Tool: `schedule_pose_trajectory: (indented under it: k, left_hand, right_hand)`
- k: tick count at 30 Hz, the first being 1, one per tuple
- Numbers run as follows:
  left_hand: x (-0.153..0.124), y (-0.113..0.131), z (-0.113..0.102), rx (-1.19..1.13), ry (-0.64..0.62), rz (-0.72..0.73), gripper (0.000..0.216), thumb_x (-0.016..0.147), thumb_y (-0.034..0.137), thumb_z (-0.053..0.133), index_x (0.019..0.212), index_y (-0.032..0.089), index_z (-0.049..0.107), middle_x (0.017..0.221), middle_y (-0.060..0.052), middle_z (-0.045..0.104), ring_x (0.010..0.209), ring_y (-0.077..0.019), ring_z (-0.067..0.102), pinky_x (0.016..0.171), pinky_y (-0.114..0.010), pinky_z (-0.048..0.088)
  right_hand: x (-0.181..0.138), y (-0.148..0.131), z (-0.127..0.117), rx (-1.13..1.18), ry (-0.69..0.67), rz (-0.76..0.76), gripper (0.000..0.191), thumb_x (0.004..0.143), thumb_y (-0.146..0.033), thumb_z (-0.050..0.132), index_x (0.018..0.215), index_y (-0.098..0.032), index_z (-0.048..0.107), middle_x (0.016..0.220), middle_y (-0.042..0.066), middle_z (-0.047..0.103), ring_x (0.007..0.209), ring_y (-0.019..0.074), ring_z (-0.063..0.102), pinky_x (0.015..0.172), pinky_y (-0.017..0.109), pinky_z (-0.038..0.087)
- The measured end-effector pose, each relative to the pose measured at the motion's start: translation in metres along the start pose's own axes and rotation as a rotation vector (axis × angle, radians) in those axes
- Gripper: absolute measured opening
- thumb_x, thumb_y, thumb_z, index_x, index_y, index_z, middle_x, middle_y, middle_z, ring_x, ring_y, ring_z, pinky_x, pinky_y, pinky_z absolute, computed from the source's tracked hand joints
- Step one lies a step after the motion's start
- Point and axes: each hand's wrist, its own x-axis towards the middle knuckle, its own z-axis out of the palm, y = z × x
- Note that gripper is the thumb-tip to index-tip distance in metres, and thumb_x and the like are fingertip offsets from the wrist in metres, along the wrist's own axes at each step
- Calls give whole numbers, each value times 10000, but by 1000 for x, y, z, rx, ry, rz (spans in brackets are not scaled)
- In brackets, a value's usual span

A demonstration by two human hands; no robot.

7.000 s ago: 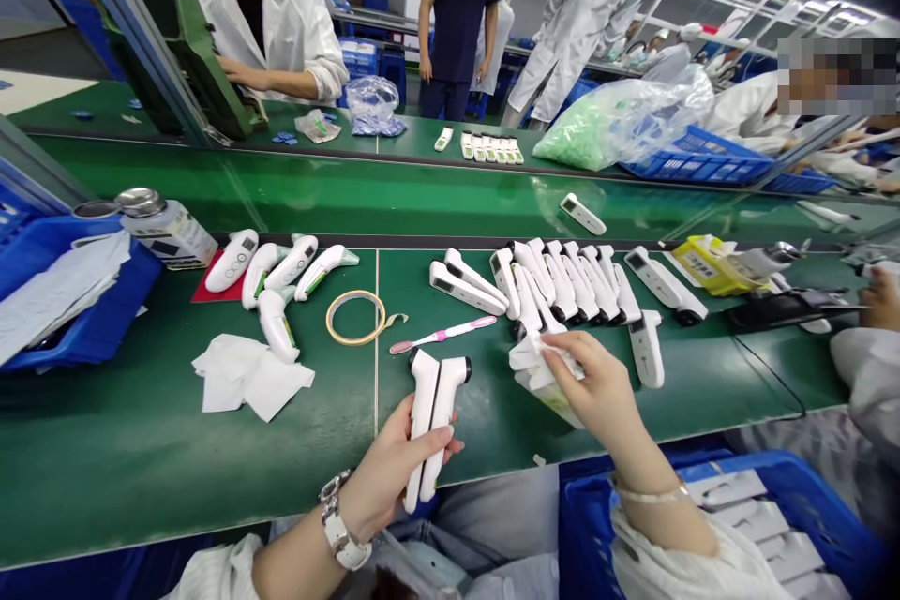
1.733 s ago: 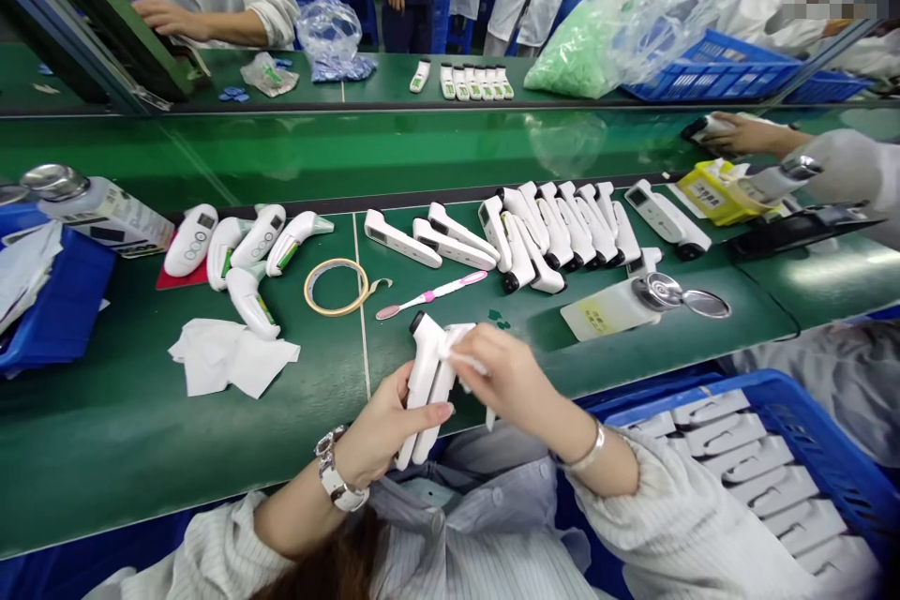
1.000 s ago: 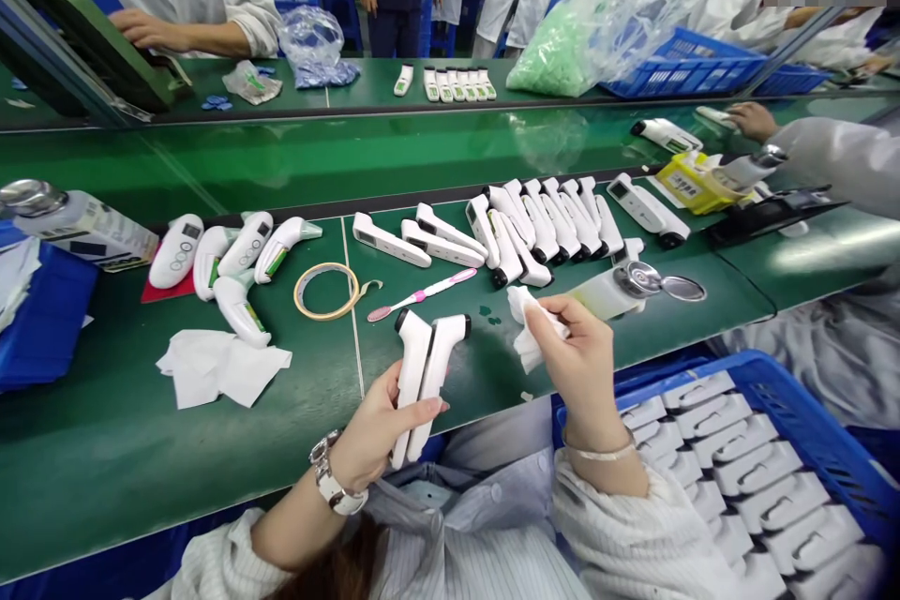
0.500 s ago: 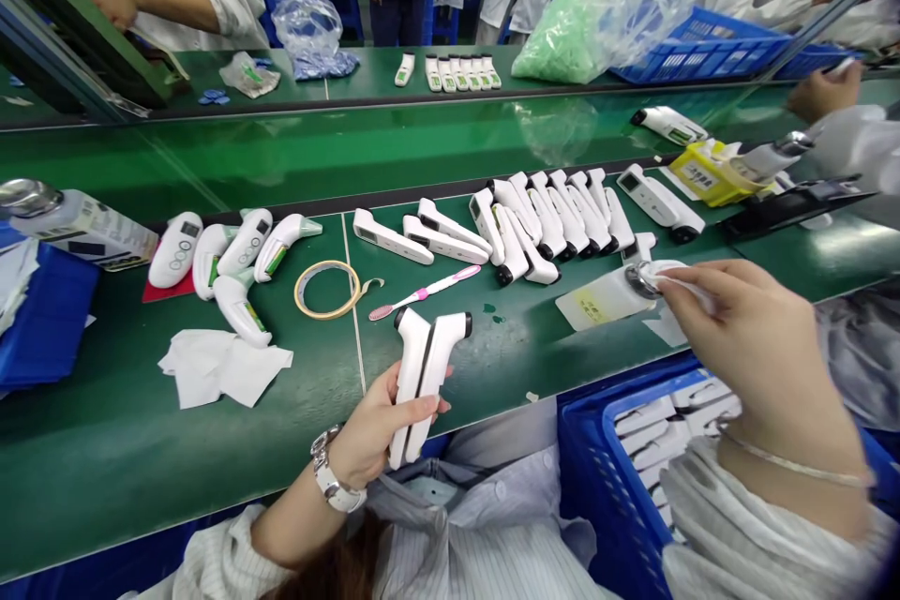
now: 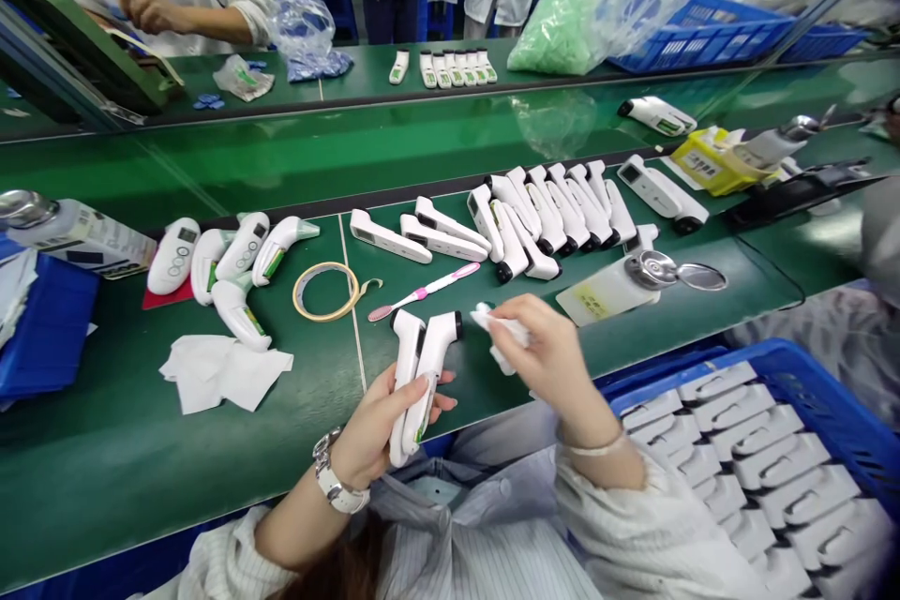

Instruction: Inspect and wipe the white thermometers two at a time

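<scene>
My left hand (image 5: 383, 417) grips two white infrared thermometers (image 5: 430, 358) side by side, their black-tipped heads pointing up and apart. A green strip shows low on the right one. Between the fingertips of my right hand (image 5: 538, 342) is a crumpled white wipe (image 5: 501, 330), a short way right of the thermometers and apart from them. Farther right, a translucent bottle (image 5: 597, 292) with a yellow label lies tilted in view, its metal lid (image 5: 703, 277) flipped up. Beyond my hands are a pink and white toothbrush (image 5: 426, 291) and a roll of tape (image 5: 324, 292).
A row of thermometers (image 5: 555, 211) lines the bench's far side. More thermometers (image 5: 235, 267) lie left, near white paper (image 5: 225, 370). A blue crate (image 5: 794, 361) holding many white thermometers stands at lower right. Another bottle (image 5: 84, 230) and a blue bin (image 5: 52, 319) are at far left.
My right hand has moved left from the bottle's top toward the thermometers, carrying the wipe. The bottle's lid now shows flipped up. The two thermometers have turned slightly in my left hand.
</scene>
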Motion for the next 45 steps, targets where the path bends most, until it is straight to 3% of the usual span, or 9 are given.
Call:
schedule_pose_trajectory:
  k: [3, 6, 12, 28, 45]
  left_hand:
    - [1, 0, 2, -8, 7, -12, 377, 764, 266, 679, 1081, 109, 549, 1063, -144, 654, 744, -148, 662, 628, -206, 510]
    - [1, 1, 3, -12, 18, -18, 374, 743, 272, 702, 1056, 115, 569, 1045, -132, 659, 738, -148, 664, 628, -204, 512]
    - [0, 1, 3, -30, 24, -33, 400, 706, 290, 735, 1036, 124, 581, 1024, -118, 663, 733, -153, 667, 617, -207, 509]
    - [1, 2, 2, -18, -6, -27, 349, 787, 255, 651, 1083, 109, 539, 1046, -128, 643, 762, -154, 662, 626, -204, 504]
    - [1, 2, 3, -40, 16, -22, 377, 716, 263, 718, 1028, 113, 571, 996, -116, 665, 734, -160, 665, 600, -206, 495]
  right_hand:
    - [-2, 0, 35, 77, -67, 36, 115, 819, -137, 537, 885, -197, 611, 833, 44, 606, 763, 162, 600, 691, 279, 491]
    - [-1, 2, 46, 54, -73, 52, 92, 808, -148, 550, 861, -189, 613, 803, 37, 580, 731, 156, 596, 684, 269, 491]
    - [0, 3, 44, -44, -64, 61, 70, 809, -160, 536, 818, -194, 597, 802, 46, 587, 730, 177, 592, 679, 290, 487]
    - [-1, 1, 44, -163, -103, 3, 74, 808, -144, 518, 809, -197, 568, 800, 44, 591, 735, 178, 597, 664, 276, 480]
    - [5, -2, 37, -308, -140, -4, 86, 783, -135, 529, 783, -184, 599, 771, 43, 603, 673, 181, 588, 567, 265, 428]
